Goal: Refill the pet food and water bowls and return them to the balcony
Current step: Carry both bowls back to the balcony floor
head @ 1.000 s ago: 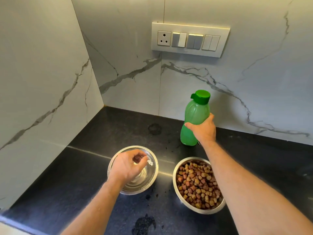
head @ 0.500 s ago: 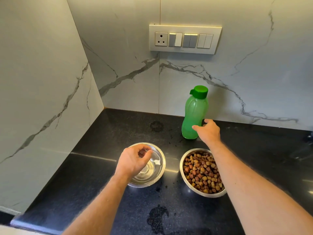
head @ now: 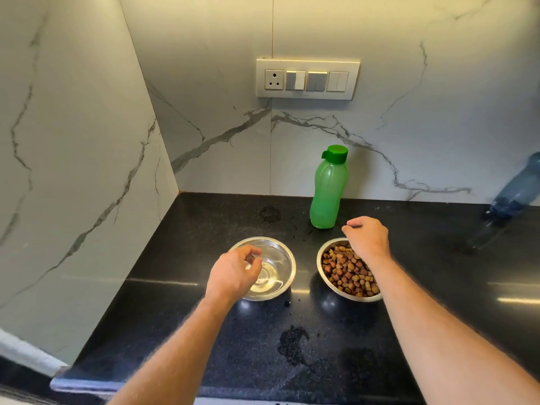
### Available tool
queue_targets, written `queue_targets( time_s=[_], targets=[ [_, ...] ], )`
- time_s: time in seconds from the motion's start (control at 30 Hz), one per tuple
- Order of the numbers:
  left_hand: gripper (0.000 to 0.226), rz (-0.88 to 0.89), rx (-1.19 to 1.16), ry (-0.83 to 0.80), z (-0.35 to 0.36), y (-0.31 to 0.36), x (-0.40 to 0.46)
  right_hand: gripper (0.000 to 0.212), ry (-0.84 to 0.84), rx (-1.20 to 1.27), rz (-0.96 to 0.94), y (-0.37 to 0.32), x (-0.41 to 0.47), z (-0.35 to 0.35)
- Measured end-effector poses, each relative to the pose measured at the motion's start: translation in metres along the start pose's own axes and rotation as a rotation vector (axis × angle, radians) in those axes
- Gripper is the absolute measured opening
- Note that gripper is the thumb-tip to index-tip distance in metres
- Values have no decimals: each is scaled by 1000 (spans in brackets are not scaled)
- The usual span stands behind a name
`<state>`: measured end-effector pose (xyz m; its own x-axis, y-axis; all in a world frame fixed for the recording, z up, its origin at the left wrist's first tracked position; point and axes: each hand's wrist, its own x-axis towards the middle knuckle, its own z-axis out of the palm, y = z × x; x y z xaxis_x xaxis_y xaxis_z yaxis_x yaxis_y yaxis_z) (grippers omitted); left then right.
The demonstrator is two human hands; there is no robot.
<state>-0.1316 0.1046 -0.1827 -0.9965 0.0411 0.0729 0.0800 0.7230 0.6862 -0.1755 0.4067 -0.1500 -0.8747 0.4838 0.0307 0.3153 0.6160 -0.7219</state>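
Bowls are sitting side by side on the black counter (head: 175,302): the water bowl (head: 280,258) on the left, the kibble bowl (head: 344,276) on the right. Left hand (head: 233,273) is hovering over the water bowl, right hand (head: 365,238) over the kibble bowl's far rim, both with loosely curled fingers gripping nothing. Thin steel is likely feeling light but slippery, water sloshing; gripping each rim level looks safest.

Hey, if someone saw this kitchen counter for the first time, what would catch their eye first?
Probably the green bottle, upright against the marble wall at the back of the black counter. Then the two steel bowls in front: the water bowl under the left hand, the kibble bowl under the right hand.
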Motion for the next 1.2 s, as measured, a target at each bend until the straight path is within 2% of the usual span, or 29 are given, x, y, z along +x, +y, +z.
queue_targets(
  time_s=[0.27,0.47,0.67,0.8,0.97,1.03,1.13,1.2],
  targets=[
    [28,50,21,-19,10,2,-30,28,132,-118,169,32,-55,-15],
    [30,134,124,-47,19,3,-48,32,97,-159,226,57,-79,-9],
    [28,71,140,-27,28,14,-51,33,50,-133,192,61,-83,-1],
    [24,28,102,39,36,17,-56,32,123,-34,233,71,-88,0],
    [32,50,73,49,40,22,-61,63,232,269,469,78,-83,1],
    [29,32,79,71,41,22,-61,64,162,368,544,81,-79,3],
    [26,-28,58,119,41,21,-61,46,9,457,578,89,-74,10],
    [23,-74,44,156,39,22,-59,44,-21,507,581,92,-71,12]
  ],
)
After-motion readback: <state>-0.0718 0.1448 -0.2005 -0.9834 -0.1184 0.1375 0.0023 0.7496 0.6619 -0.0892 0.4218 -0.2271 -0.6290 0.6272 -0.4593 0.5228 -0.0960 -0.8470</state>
